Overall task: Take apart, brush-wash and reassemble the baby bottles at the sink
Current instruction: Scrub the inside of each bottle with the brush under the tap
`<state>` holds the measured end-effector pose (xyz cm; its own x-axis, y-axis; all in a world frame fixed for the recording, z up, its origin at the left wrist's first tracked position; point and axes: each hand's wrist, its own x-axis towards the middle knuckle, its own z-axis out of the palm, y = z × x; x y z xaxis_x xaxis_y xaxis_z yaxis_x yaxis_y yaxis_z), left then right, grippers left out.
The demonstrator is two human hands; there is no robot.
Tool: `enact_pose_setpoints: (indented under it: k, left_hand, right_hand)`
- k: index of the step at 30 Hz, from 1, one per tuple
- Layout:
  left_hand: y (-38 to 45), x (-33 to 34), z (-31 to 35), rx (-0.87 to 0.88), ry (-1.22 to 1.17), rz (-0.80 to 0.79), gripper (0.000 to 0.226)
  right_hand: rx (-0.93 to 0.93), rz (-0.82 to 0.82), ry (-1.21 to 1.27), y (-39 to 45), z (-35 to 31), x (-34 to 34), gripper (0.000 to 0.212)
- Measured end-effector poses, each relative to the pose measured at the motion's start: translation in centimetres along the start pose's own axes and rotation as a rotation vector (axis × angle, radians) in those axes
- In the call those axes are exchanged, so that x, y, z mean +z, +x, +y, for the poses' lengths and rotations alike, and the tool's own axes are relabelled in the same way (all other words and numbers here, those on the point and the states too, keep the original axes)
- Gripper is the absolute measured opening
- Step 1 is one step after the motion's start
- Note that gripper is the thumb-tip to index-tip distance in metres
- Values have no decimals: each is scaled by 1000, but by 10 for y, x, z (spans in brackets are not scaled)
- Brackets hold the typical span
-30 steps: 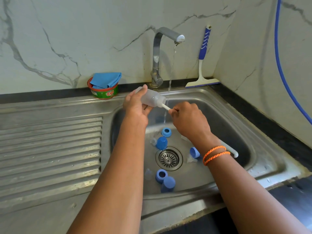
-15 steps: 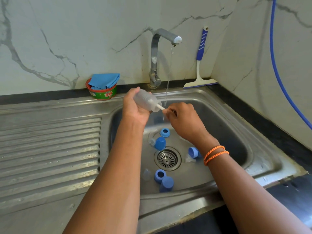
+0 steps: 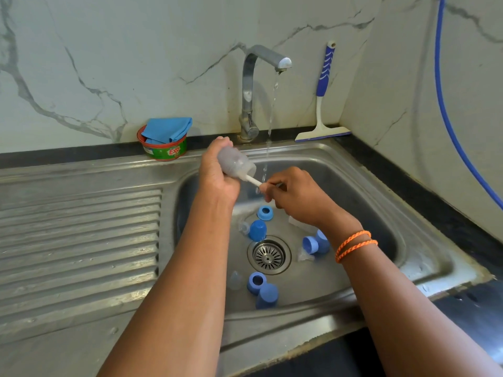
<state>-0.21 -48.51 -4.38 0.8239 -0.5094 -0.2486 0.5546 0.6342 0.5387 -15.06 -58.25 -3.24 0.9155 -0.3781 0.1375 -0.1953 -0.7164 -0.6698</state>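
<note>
Inside bottle (image 3: 236,162), brush head unseen

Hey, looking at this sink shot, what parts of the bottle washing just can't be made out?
Head view only:
- Brush head: inside the cloudy bottle gripped by the left hand; bristles hidden.
- Brush handle: its far end is covered by the right hand.
- Clear teats in the sink: too faint to count.
- Blue cap: partly behind the right wrist.
- Tub contents: covered by the blue cloth.

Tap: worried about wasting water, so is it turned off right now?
No, a stream of water falls from the tap into the sink.
</note>
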Motion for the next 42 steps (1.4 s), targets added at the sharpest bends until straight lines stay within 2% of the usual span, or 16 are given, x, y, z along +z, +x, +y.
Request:
enact_pose_setpoints:
  k: [5, 11, 13, 16, 20, 22, 25, 29, 32, 37, 42]
  left_hand:
    - [-7, 3, 0, -51, 143, -40, 29]
    - [-9, 1, -9, -59, 192, 6, 50]
    - [-7, 0, -12, -46, 199, 10, 53]
    - [-5, 5, -14, -35, 194, 13, 41]
    - [-6, 7, -13, -60, 159, -27, 33]
    - [-7, 8, -10, -83, 159, -68, 31]
    - [-3, 8, -8, -94, 125, -46, 24]
    - [-2, 7, -10, -63, 300, 85, 31]
    - [-4, 8, -11, -47, 375, 98, 29]
    - [-3, 7, -14, 24, 402, 106, 22]
    - [-3, 7, -18, -9, 397, 142, 36]
  right_hand:
    - [5, 138, 114, 1, 0, 5, 35]
    - [140, 257, -47, 7, 8, 9, 36]
    - [212, 245, -66, 9, 11, 10, 35]
    - [268, 168, -85, 12, 16, 3, 32]
    - [169, 8, -59, 3, 11, -14, 33]
    - [111, 21, -12, 2, 11, -21, 31]
    - [84, 112, -7, 5, 18, -25, 31]
    - [130, 221, -236, 5, 23, -27, 27]
    - [150, 356, -429, 2, 21, -34, 22]
    - [104, 519, -582, 3, 20, -31, 26]
    - [87, 697, -579, 5, 20, -31, 21]
